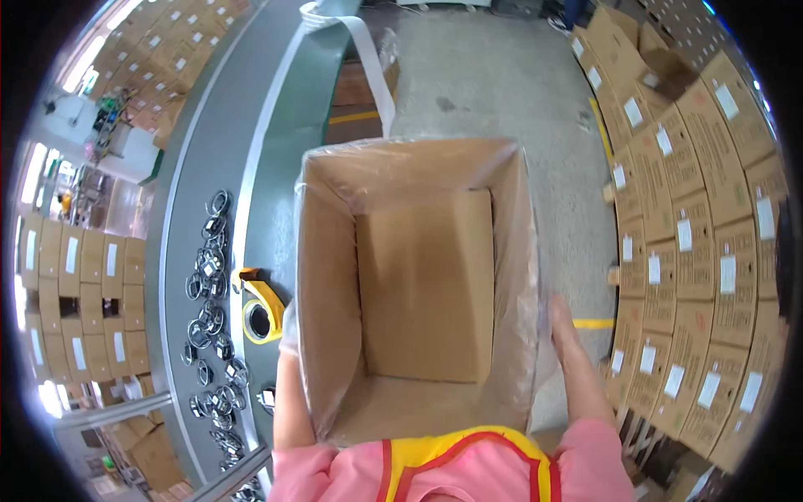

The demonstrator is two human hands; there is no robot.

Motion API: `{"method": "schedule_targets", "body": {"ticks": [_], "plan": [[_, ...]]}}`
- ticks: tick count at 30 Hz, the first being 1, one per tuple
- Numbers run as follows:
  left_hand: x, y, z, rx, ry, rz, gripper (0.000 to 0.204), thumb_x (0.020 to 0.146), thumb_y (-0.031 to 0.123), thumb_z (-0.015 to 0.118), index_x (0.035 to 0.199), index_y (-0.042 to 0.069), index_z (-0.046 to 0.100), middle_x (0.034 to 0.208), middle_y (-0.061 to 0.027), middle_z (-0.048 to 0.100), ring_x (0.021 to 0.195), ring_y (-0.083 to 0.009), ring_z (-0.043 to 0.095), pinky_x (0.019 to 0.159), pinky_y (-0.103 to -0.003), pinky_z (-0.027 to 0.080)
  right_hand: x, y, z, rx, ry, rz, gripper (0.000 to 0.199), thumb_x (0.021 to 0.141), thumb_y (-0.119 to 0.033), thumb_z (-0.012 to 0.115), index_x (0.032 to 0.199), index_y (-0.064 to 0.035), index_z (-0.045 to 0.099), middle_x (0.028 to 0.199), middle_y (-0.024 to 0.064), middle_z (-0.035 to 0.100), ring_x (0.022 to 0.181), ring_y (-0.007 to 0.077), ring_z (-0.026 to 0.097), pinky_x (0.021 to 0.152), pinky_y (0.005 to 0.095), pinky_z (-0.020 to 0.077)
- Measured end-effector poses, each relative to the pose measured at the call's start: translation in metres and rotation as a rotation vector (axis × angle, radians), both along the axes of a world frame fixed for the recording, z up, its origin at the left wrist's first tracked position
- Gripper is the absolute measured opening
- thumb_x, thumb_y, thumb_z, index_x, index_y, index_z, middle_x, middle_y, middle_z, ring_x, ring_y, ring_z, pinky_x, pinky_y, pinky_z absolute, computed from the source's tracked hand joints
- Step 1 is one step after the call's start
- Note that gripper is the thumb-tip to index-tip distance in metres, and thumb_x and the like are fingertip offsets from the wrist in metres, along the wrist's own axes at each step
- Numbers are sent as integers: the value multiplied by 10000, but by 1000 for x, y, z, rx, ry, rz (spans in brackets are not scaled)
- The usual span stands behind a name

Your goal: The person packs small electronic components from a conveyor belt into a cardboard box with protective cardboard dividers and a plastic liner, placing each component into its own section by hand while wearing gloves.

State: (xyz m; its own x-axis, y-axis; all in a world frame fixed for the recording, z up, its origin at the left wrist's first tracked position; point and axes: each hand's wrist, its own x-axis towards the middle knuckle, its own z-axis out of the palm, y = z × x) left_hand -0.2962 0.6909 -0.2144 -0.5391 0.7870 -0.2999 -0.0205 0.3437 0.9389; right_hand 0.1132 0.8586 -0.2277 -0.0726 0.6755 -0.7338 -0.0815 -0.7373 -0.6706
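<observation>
A large open cardboard box point(425, 284) lined with clear plastic film is held in front of my body. Only bare cardboard shows at its bottom, seen through the film, which folds over the rim. My right hand point(562, 325) presses on the outside of the right wall, fingers pointing away from me. Against the left wall is my left hand point(289, 333), mostly hidden behind the box, with its fingers out of sight. Just left of that hand, a yellow tape dispenser point(266, 309) lies on the green bench edge.
Several coiled black cables point(211, 259) lie along the grey conveyor belt point(201, 159) on the left. A white strap point(368, 58) hangs over the far bench end. Stacked cartons point(682, 234) line the right side, beyond the concrete floor point(493, 75). A metal rail point(230, 478) crosses at lower left.
</observation>
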Motion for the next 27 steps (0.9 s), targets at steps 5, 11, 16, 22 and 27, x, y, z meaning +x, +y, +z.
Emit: {"method": "schedule_targets", "body": {"ticks": [5, 11, 16, 22, 27], "plan": [[33, -88, 27, -45, -278, 58, 257, 897, 156, 438, 1076, 6, 544, 999, -63, 584, 876, -151, 543, 760, -268, 442, 22, -115, 55, 206, -185, 158, 296, 858, -150, 476, 1093, 24, 518, 957, 65, 577, 833, 133, 524, 724, 251, 430], [34, -152, 11, -120, -255, -13, 200, 842, 60, 448, 1000, 17, 563, 871, -50, 611, 813, -142, 562, 718, -258, 458, 46, -149, -60, 704, -845, 174, 209, 836, -176, 548, 1000, -50, 582, 861, 128, 624, 749, 235, 603, 665, 317, 464], [48, -156, -9, 88, -314, -25, 299, 862, 92, 387, 1127, 1, 492, 1088, -174, 552, 922, -285, 574, 769, -374, 500, 43, -197, -104, 586, -432, 97, 353, 843, -146, 496, 1171, -17, 504, 1126, 88, 550, 1049, 158, 509, 909, 317, 390], [20, -168, -154, 18, -343, -260, 338, 819, 121, 506, 1152, 67, 495, 1002, -118, 590, 807, -247, 608, 636, -360, 515, 27, -246, -79, 653, -607, -145, 345, 761, -92, 573, 1104, -70, 540, 973, 172, 595, 875, 286, 584, 763, 362, 465], [37, -207, -195, -228, -285, -673, 328, 805, 110, 524, 1130, 73, 504, 944, -104, 595, 735, -233, 603, 582, -343, 503, 94, -345, -101, 370, -839, -156, 363, 771, -159, 561, 1123, -83, 516, 982, 197, 587, 914, 364, 559, 786, 429, 453]]}}
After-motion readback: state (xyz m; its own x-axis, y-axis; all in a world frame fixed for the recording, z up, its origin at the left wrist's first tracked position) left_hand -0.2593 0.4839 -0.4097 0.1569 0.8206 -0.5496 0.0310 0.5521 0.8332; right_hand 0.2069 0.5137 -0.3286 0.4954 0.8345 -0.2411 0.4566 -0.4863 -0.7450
